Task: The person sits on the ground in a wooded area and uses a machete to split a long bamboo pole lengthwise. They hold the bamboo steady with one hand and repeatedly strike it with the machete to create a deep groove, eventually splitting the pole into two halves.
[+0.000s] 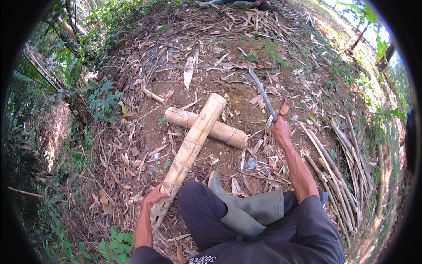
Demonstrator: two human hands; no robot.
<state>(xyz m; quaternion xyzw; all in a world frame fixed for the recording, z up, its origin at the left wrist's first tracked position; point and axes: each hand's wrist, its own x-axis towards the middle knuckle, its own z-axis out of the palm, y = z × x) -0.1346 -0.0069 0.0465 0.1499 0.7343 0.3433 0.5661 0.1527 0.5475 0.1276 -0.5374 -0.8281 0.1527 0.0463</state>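
A long, pale bamboo culm [192,147] lies slanted in front of me, its far end resting across a shorter bamboo piece [226,133] on the ground. My left hand [154,196] is wrapped round the near part of the long culm, beside my knee. In my right hand [280,130] is a machete [263,94], gripped by its handle. Its dark blade points up and away to the far left, apart from the bamboo. The handle is mostly hidden inside my fist.
My legs are folded, in green rubber boots [250,211]. Split bamboo strips and poles [332,169] lie to my right. Dry leaves cover the sloping soil, with green plants [104,100] at left. Another person's legs [228,2] show at the far edge, near a heap of strips [261,22].
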